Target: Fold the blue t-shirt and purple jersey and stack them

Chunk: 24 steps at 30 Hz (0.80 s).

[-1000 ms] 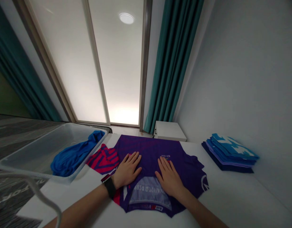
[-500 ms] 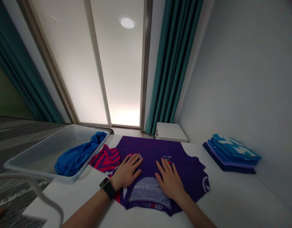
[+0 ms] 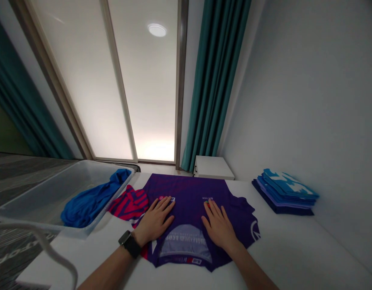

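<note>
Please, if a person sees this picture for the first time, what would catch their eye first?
Probably the purple shirt spread on the white table, with the left hand and right hand resting on it. Next might come the bright panels beyond, then the blue cloth in the plastic bin on the left and the folded stack on the right.

Right of the purple shirt [image 3: 190, 207], bare tabletop [image 3: 279, 243] leaves passage up to a folded stack [image 3: 285, 194]; left of the shirt, a plastic bin [image 3: 54, 197] and curved bar [image 3: 54, 253] obstruct

"2024" is printed on the purple shirt [image 3: 187, 209].
</note>
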Tool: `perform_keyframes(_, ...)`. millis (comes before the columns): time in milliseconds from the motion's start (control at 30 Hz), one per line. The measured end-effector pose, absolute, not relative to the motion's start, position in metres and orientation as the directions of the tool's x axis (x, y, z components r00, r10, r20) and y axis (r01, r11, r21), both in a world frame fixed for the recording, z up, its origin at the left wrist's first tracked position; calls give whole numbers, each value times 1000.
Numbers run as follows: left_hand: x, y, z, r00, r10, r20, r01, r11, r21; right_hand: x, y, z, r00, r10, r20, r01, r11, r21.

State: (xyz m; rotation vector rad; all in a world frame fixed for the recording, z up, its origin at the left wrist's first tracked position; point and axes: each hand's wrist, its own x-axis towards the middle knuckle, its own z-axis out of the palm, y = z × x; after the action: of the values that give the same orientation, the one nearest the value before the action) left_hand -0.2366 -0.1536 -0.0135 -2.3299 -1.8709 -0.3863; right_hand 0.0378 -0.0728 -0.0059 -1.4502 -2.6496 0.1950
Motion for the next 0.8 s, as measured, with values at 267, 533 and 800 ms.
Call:
perform_keyframes(267,-212,-164,5,271,918,289,951,-303,69,43,-72,2,-560,823,93,800,566,-199)
perform_keyframes(533,-191,-181,5,359,909,209,913,-389,124,43,-97,1,-744,664,78,636,738,-225)
perform_keyframes(800,-192,-198,1,383,898,216,892,-420,168,56,-121,8,-785,619,4,596,757,-267)
